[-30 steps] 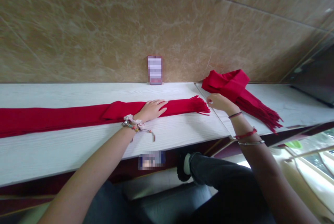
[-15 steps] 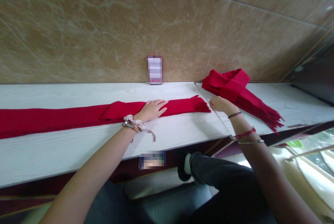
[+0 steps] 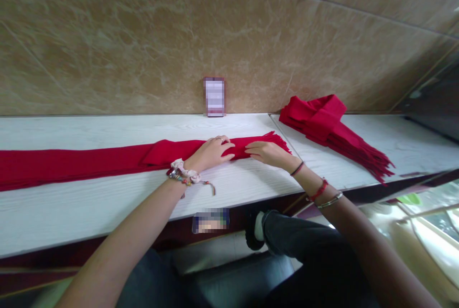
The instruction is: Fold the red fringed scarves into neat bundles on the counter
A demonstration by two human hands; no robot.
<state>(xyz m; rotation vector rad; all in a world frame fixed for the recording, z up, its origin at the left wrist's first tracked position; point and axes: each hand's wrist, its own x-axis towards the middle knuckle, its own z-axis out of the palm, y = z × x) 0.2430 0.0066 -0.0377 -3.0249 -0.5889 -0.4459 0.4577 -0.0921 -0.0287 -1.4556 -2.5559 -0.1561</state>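
Note:
A long red scarf (image 3: 89, 162) lies lengthwise along the white bench top, with a folded-over part near its middle and a fringed end at the right. My left hand (image 3: 210, 153) rests on the scarf just right of that fold, its fingers a little bent and the thumb apart. Close by on the right, my right hand (image 3: 268, 153) touches the scarf short of the fringe, fingers stretched out to the left. Neither hand visibly grips the cloth. Farther right lies a second red scarf (image 3: 319, 119), folded across itself, its fringe toward the front edge.
A phone-like card with a blurred face (image 3: 214, 97) leans on the brown marbled wall (image 3: 143, 40) behind the white bench top (image 3: 89, 217). Another blurred rectangle (image 3: 211, 221) shows below the front edge. At the far right are a dark box shape and a green dish (image 3: 409, 199).
My right hand has moved left from beyond the fringe onto the scarf, and its closed fingers have straightened. My left hand stays in place, with its fingers now more bent.

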